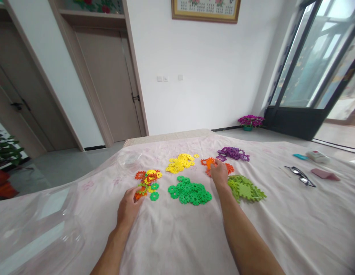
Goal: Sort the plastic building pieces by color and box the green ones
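Note:
My left hand [129, 206] is at a small mixed pile on the left, its fingers and thumb closed around an orange interlocking plastic piece [141, 193]. Red, yellow and green pieces lie around that one, with a loose green disc [154, 196] beside them. My right hand [219, 172] reaches down into a pile of orange interlocking pieces [230, 169]. Its fingers are bent together over the pile and partly hide what they pinch, an orange piece as far as shows. Between my hands lies a heap of green flower-shaped discs [191, 192].
Behind the green heap are yellow discs [181, 163]. Purple pieces [234, 153] and light green pieces [246, 188] lie on the right. Clear plastic containers [36, 233] stand at left. Eyeglasses [302, 177], a pink cloth [325, 174] and a white packet [317, 156] are far right on the bedsheet.

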`<state>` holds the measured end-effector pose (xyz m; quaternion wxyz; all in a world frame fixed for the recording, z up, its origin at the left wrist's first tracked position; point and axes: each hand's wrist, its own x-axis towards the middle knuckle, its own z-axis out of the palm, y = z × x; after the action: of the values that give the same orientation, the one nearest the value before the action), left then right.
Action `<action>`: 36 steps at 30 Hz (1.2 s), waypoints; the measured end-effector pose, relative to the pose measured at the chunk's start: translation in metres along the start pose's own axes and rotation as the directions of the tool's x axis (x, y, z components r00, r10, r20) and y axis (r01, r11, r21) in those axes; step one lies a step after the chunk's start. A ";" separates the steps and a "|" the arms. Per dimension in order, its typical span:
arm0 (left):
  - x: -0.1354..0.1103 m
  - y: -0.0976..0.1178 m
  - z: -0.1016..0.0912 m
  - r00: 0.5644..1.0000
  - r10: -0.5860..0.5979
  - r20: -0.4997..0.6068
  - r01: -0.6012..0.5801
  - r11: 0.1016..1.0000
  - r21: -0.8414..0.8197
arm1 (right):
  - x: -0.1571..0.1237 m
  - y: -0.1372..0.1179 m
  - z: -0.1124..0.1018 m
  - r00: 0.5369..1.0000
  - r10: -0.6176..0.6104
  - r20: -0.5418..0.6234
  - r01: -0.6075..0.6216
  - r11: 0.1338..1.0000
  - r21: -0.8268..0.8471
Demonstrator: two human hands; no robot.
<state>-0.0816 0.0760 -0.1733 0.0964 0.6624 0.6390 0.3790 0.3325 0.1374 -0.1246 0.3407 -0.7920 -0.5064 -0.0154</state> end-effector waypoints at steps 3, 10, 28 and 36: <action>0.000 -0.001 0.001 0.999 0.010 -0.031 -0.012 0.999 -0.044 | -0.002 -0.004 -0.002 0.975 0.115 -0.191 -0.085 0.984 0.155; 0.000 0.001 0.001 0.997 0.026 -0.068 -0.031 0.997 -0.071 | -0.049 -0.078 0.019 0.919 -0.394 -0.018 0.373 0.853 0.364; 0.001 0.011 -0.005 0.996 -0.064 -0.059 0.074 0.977 0.199 | -0.154 -0.147 0.036 0.478 -0.776 0.411 0.781 0.590 0.206; 0.001 0.012 -0.005 0.997 -0.067 -0.046 0.076 0.973 0.217 | -0.154 -0.150 0.035 0.484 -0.768 0.419 0.788 0.591 0.174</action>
<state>-0.0760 0.0728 -0.1620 0.0243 0.6382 0.7020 0.3151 0.1250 0.0733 -0.1296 0.1522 -0.4640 -0.8726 0.0064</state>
